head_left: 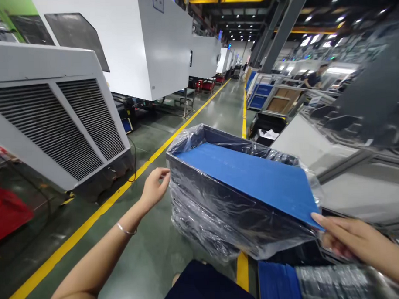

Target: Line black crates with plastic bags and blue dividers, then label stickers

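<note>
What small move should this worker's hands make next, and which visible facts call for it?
Probably lower the near right corner of the blue sheet into the plastic-lined bin: the right hand pinches that corner over the rim, while the far left end already sits inside the walls.

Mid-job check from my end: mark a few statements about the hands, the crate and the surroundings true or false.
1. The right hand holds a corner of the blue sheet. True.
2. The left hand holds the sheet too. False: it is by a corner of the crate, outside it.
3. Clear plastic film covers the crate's outer side. True.
4. The left wrist is bare. False: it wears a bracelet.
5. Another person is visible in the background. True.
</note>
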Motion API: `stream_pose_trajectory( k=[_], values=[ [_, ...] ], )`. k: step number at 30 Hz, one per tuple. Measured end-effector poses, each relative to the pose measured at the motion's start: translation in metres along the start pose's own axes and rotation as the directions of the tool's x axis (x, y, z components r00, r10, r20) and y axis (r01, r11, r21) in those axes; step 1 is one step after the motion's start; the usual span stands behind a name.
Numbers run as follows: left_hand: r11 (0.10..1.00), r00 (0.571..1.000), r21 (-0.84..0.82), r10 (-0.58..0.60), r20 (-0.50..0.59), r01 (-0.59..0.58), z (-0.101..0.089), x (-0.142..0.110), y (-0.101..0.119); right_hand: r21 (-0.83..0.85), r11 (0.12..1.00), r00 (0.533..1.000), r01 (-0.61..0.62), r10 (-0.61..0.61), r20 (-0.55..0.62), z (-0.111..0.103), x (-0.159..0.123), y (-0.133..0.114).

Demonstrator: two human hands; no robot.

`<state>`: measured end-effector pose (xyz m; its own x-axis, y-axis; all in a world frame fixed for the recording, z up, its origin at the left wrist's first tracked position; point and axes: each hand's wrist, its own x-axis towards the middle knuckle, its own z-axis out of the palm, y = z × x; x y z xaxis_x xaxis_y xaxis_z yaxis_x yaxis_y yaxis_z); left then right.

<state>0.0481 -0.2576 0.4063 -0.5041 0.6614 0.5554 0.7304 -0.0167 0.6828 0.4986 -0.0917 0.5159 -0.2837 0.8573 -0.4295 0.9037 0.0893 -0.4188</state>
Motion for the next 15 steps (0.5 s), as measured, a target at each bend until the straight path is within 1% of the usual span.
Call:
stream_pose_trajectory(
  k=[1,2,3,4,5,6,8,10,11,12,13,14,15],
  values=[
    [0.998,0.998,0.003,0.067,0.009,-0.067,0.003,0.010,0.004,-0.162,0.987,1.000,-0.002,-0.002,-0.027,-0.008,0.000,-0.011],
    [0.990,0.990,0.011,0.139,0.026,-0.140,0.007,0.022,0.010,-0.323,0.946,0.998,-0.009,-0.013,-0.065,-0.017,0.001,-0.021],
    [0.976,0.975,0.025,0.214,0.061,-0.216,0.011,0.036,0.016,-0.468,0.883,0.995,-0.025,-0.021,-0.093,-0.025,0.003,-0.032],
    [0.954,0.950,0.045,0.289,0.121,-0.296,0.016,0.051,0.022,-0.587,0.809,0.995,-0.043,-0.021,-0.102,-0.033,0.005,-0.042],
    [0.925,0.913,0.071,0.353,0.206,-0.374,0.022,0.068,0.028,-0.673,0.738,0.996,-0.041,-0.022,-0.086,-0.039,0.009,-0.053],
    [0.890,0.863,0.098,0.398,0.313,-0.446,0.029,0.087,0.034,-0.726,0.688,0.998,-0.014,-0.035,-0.053,-0.043,0.015,-0.064],
    [0.813,0.733,0.142,0.416,0.538,-0.565,0.046,0.123,0.042,-0.759,0.644,0.994,0.098,-0.099,0.045,-0.045,0.036,-0.084],
    [0.745,0.584,0.161,0.349,0.733,-0.647,0.068,0.156,0.047,-0.741,0.638,0.977,0.210,-0.149,0.149,-0.039,0.071,-0.097],
    [0.723,0.512,0.169,0.284,0.811,-0.670,0.082,0.171,0.048,-0.734,0.641,0.975,0.224,-0.138,0.177,-0.033,0.094,-0.101],
    [0.709,0.446,0.187,0.197,0.873,-0.680,0.096,0.183,0.048,-0.737,0.646,0.979,0.199,-0.091,0.185,-0.026,0.118,-0.102],
    [0.703,0.392,0.220,0.092,0.915,-0.677,0.112,0.193,0.046,-0.743,0.651,0.985,0.152,-0.037,0.170,-0.018,0.143,-0.103],
    [0.701,0.353,0.264,-0.018,0.935,-0.663,0.128,0.202,0.044,-0.742,0.659,0.986,0.120,0.008,0.166,-0.010,0.168,-0.102],
    [0.701,0.329,0.315,-0.120,0.937,-0.640,0.144,0.209,0.040,-0.732,0.671,0.981,0.118,0.035,0.190,-0.001,0.191,-0.101]
  ],
)
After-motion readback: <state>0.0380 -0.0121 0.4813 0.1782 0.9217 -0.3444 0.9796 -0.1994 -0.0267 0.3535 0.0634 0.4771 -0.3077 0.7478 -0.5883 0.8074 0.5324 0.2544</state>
